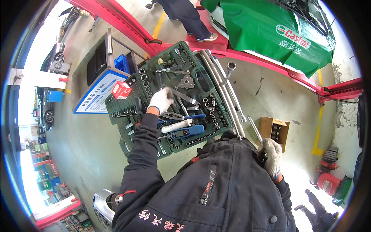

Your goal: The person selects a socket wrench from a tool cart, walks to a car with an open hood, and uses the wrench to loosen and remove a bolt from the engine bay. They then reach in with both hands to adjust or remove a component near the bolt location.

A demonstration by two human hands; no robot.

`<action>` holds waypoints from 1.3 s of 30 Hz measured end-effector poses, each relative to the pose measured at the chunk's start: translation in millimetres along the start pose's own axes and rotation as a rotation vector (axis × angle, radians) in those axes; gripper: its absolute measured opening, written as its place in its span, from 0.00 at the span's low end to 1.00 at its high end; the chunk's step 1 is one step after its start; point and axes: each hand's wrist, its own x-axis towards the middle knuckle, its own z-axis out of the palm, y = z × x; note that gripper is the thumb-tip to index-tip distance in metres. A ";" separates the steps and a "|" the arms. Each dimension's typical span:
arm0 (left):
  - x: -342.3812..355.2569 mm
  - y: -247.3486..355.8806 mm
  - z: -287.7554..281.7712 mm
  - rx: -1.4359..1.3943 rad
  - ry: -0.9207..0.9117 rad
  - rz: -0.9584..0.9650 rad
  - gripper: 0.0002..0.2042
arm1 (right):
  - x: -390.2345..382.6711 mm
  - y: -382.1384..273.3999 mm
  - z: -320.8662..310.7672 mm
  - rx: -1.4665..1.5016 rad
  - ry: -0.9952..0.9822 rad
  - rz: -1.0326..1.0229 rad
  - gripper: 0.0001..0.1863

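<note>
My left hand (161, 99), in a white glove, reaches over the open green socket set case (228, 129). Its fingers curl beside a dark tool handle (159, 80); whether they grip it is hidden. Just right of it lie a flat metal bar (185, 96) and a three-lobed metal plate (186, 82). Nearer me in the case are a blue handheld meter (187, 132) and a white tube (176, 126). At my right side, my gloved right hand (271, 155) is closed around a long slim silver tool (255, 129), which points up and away.
Long metal bars (218, 83) and a socket wrench (230, 69) lie along the case's right edge. A red box (121, 89) rests on its left part. On the floor stands a cardboard box (284, 137) with bottles. Beyond are a red lift beam (119, 21) and another person's legs (187, 19).
</note>
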 end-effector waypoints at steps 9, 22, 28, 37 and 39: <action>57.8 39.1 16.7 0.111 0.242 0.064 0.12 | 3.1 -5.5 2.0 0.016 0.002 0.041 0.22; 70.0 40.8 16.1 0.148 0.113 -0.086 0.17 | 4.8 -1.5 -12.6 0.041 -0.008 -0.007 0.22; 67.7 30.8 25.3 0.024 0.212 -0.151 0.20 | 4.5 3.1 -15.4 0.044 -0.005 -0.003 0.21; 60.4 -14.5 28.4 -1.146 0.238 -0.160 0.09 | -1.3 1.1 -15.0 0.022 -0.022 0.041 0.22; 53.3 -19.3 23.9 -1.547 0.243 -0.174 0.07 | -1.6 1.6 -13.2 0.030 -0.019 0.064 0.22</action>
